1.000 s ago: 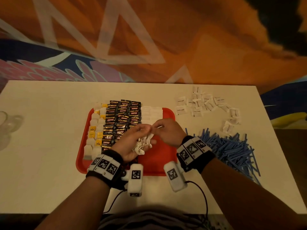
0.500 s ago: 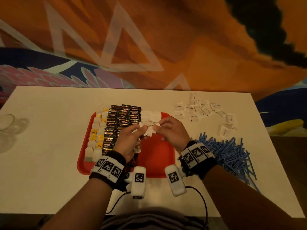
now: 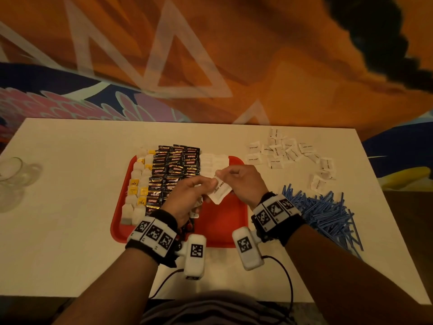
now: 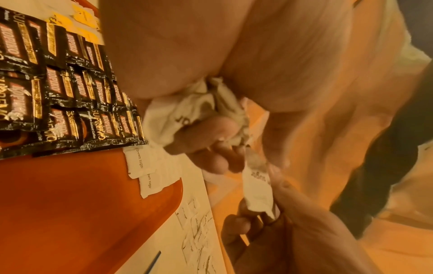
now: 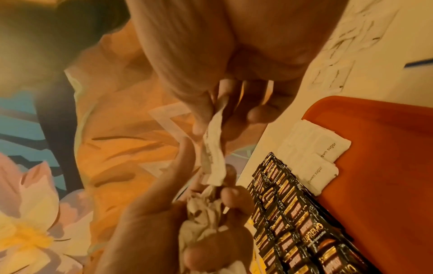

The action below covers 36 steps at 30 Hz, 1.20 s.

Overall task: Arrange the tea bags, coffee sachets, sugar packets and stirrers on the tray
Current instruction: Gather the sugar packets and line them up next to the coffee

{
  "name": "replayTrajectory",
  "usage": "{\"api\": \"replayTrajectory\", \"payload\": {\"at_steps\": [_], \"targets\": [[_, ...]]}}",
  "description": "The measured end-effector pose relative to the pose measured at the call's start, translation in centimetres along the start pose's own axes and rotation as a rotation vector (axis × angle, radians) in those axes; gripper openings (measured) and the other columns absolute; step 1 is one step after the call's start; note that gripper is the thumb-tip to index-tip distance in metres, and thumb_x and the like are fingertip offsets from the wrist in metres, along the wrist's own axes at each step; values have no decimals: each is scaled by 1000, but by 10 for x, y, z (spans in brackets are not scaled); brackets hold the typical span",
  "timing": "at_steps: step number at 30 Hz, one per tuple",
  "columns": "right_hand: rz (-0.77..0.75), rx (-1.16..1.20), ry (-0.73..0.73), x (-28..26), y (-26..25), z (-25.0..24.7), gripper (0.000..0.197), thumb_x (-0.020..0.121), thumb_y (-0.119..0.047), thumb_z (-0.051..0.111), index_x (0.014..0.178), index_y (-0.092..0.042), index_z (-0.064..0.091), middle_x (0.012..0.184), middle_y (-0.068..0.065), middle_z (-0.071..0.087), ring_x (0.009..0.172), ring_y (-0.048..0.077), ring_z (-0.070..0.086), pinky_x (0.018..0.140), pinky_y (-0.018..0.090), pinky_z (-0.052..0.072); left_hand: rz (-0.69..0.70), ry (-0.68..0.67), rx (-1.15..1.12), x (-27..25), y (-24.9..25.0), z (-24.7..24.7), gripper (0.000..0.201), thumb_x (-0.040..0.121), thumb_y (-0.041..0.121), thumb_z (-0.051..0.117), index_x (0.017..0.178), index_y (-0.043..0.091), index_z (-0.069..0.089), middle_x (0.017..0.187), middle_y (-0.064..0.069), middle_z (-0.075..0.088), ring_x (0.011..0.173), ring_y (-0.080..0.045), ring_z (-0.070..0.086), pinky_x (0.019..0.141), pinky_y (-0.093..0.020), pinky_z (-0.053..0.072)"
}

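sugar packet [image 3: 220, 192] above red tray [image 3: 225, 221], pinched by right hand [image 3: 241, 184] at upper edge, touched by left-hand fingertips | left hand [image 3: 187, 198] curled around bunch of packets [image 4: 201, 109] | white desk [image 3: 70, 207], orange mural wall behind | tray: tea bags [image 3: 137, 184], coffee sachets [image 3: 174, 167], sugar row [image 3: 214, 163] | loose packets [image 3: 285, 151], blue stirrers [image 3: 328, 212] on desk

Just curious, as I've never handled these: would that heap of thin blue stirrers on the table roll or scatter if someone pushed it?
Probably scatter: the thin blue stirrers lie loose and criss-crossed on the white table, nothing binding them. They look slender and straight, so likely light and apt to slide or roll singly.
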State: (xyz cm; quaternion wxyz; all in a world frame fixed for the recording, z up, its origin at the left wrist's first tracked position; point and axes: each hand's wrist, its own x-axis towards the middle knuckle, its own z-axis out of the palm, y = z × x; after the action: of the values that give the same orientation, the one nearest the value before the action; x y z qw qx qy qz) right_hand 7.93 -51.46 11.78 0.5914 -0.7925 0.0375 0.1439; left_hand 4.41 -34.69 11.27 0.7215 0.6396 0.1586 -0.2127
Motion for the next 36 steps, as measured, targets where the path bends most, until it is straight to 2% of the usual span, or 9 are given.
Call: {"api": "replayTrajectory", "payload": {"at_steps": [5, 8, 12, 15, 20, 25, 29, 33, 36], "targets": [[92, 143, 109, -1, 0, 1, 28, 88, -41, 68, 89, -13, 70, 83, 3, 75, 72, 16, 68, 64, 34, 53, -36, 84, -145, 6, -2, 2, 31, 76, 39, 76, 98, 17, 76, 91, -12, 63, 64, -18, 46, 42, -21, 33], [135, 217, -10, -6, 3, 5, 23, 84, -31, 75, 99, -14, 70, 90, 3, 75, 77, 13, 68, 60, 29, 49, -65, 92, -242, 7, -2, 3, 23, 87, 32, 71, 103, 15, 72, 86, -5, 64, 64, -13, 49, 40, -21, 34], [105, 187, 72, -2, 7, 9, 20, 82, -28, 77, 90, -11, 72, 85, 5, 73, 74, 13, 65, 72, 38, 54, -60, 27, -158, 8, -6, 3, 18, 79, 31, 75, 87, 16, 70, 75, 1, 62, 66, -11, 53, 40, -20, 33], [71, 77, 77, 3, 2, 6, 14, 82, -29, 77, 85, -19, 69, 83, -5, 68, 79, 8, 62, 81, 28, 51, -89, -27, -93, 8, -5, 0, 16, 89, 18, 71, 75, 15, 64, 73, -4, 62, 62, -12, 53, 38, -20, 32], [-45, -90, -152, 9, -5, -1, 22, 87, -32, 72, 88, -11, 76, 85, 6, 74, 77, 15, 65, 75, 31, 50, -71, -39, -67, 8, 1, -7, 14, 90, 23, 69, 96, 10, 68, 82, -5, 66, 64, -12, 55, 39, -19, 31], [-1, -90, 218, 18, 5, 6, 31, 82, -51, 70, 78, -20, 71, 74, 5, 71, 69, 18, 67, 73, 34, 52, -32, 91, -62, 15, -2, -5, 15, 91, 25, 70, 93, 10, 71, 86, -4, 70, 65, -11, 54, 41, -20, 32], [111, 109, 276, 17, 10, 10, 34, 84, -51, 67, 88, -17, 68, 74, 3, 67, 56, 3, 61, 69, 32, 51, -69, 115, -143, 20, -4, -7, 9, 93, 22, 68, 94, 13, 70, 88, -2, 73, 65, -11, 55, 39, -20, 31], [286, 325, 17, 14, 21, 16, 40, 84, -47, 69, 108, -15, 67, 103, 0, 69, 87, 12, 62, 64, 29, 50, -88, 132, -191, 25, -8, -10, 17, 93, 23, 67, 103, 10, 69, 92, -5, 71, 64, -10, 55, 37, -18, 32], [294, 363, -113, 12, 30, 22, 28, 88, -22, 71, 112, -7, 68, 97, 5, 72, 79, 13, 63, 60, 25, 48, -105, 129, -185, 28, -11, -11, 20, 90, 27, 70, 101, 11, 69, 85, -4, 68, 63, -10, 55, 37, -19, 32]]}}
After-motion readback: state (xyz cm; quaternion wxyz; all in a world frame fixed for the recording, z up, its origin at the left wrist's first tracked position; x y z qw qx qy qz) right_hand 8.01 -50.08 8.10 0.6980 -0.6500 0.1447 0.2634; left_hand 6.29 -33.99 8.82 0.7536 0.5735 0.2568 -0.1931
